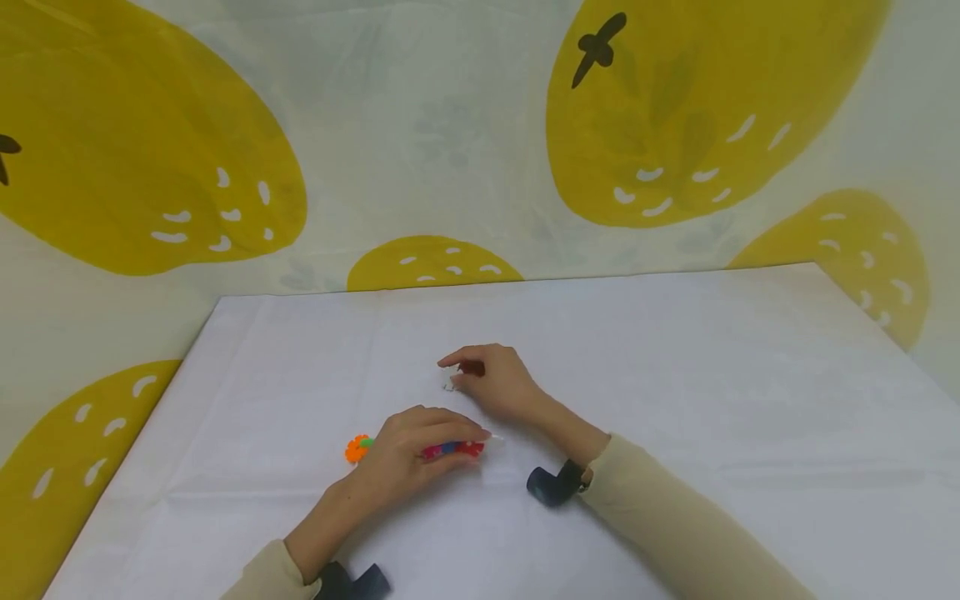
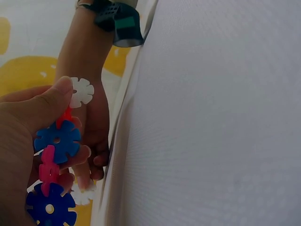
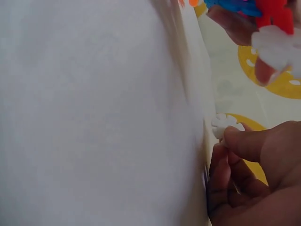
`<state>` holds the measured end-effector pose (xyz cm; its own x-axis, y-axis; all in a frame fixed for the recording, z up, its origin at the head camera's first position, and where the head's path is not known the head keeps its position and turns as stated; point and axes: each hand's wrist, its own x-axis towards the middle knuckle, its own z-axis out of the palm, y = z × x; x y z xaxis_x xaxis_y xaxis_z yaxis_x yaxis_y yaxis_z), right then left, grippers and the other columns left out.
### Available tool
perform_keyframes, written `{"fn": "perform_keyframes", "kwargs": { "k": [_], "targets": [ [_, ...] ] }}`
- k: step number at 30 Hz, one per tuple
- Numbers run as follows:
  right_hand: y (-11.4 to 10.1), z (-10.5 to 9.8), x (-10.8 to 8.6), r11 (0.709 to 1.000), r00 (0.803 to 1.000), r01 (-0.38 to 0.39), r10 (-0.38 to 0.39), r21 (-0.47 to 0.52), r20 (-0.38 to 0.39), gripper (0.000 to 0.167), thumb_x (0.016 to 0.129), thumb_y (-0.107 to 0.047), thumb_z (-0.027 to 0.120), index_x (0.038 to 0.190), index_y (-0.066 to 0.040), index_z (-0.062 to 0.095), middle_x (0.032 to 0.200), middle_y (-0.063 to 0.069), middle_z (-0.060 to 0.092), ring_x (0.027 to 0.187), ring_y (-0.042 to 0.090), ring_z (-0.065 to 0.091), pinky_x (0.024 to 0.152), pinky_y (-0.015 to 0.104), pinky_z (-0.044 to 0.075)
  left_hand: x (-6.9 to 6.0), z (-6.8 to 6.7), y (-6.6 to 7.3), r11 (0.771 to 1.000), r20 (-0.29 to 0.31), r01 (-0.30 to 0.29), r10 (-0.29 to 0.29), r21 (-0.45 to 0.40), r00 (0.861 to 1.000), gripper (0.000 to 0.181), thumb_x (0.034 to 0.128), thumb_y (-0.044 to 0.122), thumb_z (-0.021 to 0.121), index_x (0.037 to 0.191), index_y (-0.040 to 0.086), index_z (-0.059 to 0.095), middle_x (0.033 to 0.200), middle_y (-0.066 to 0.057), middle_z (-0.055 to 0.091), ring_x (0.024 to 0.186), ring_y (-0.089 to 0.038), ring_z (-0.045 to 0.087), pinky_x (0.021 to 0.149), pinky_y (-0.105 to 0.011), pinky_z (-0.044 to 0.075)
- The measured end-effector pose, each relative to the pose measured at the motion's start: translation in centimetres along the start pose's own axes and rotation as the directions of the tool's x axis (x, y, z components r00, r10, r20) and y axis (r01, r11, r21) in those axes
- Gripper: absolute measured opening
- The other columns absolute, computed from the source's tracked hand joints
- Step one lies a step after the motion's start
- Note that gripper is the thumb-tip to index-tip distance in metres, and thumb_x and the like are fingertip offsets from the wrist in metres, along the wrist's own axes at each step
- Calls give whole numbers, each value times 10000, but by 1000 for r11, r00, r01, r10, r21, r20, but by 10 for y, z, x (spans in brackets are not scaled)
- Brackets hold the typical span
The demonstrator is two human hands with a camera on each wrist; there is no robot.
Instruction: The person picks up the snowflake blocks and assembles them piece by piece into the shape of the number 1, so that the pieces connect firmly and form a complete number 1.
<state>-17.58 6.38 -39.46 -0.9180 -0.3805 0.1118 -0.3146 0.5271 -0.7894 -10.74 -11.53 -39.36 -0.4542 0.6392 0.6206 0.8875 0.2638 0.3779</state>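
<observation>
My left hand [image 1: 405, 450] grips a chain of interlocking plastic snowflake discs [image 2: 57, 141] just above the white tabletop. In the left wrist view, dark blue, pink, lighter blue and red discs link up to a white disc [image 2: 83, 92] by the thumb. An orange disc [image 1: 357, 448] and a bit of green stick out past the left side of the hand in the head view. The palm and fingers hide part of the chain. Farther up the table, my right hand [image 1: 498, 383] pinches a loose white snowflake disc [image 3: 222, 126] between thumb and fingers, apart from the chain.
A white cloth with faint creases covers the table [image 1: 712, 375]. Behind it hangs a pale curtain [image 1: 420, 108] printed with big yellow fruit shapes. Black wrist cameras [image 1: 553, 487] are strapped to both wrists, below beige sleeves [image 1: 660, 500].
</observation>
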Motion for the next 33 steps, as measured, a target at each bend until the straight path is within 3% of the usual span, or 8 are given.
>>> {"fn": "perform_keyframes", "kwargs": {
  "k": [10,18,33],
  "targets": [
    [4,-25,-22,996,999,-42,43,78,-17,249,865,-155,713,1085,-268,734,933,-100,672,844,83,624,801,319,486,1,1,-1,1000,-21,-11,11,5,1000,333,739,103,817,1055,141,721,1034,69,689,963,-91,642,808,-242,487],
    [9,-42,-42,959,990,-127,137,255,-22,295,832,-181,757,1121,-223,720,984,7,668,873,142,660,759,319,533,0,1,-2,1000,-39,21,-21,-3,999,343,723,97,827,1047,146,725,1023,72,695,947,-79,647,801,-248,493],
    [14,-50,-79,928,972,-228,234,294,17,305,839,-241,749,1139,-259,700,858,50,670,803,195,661,769,323,520,-6,7,-4,998,-57,65,-64,14,996,343,719,114,835,1044,155,732,1007,81,698,962,-65,642,801,-262,498]
  ]
}}
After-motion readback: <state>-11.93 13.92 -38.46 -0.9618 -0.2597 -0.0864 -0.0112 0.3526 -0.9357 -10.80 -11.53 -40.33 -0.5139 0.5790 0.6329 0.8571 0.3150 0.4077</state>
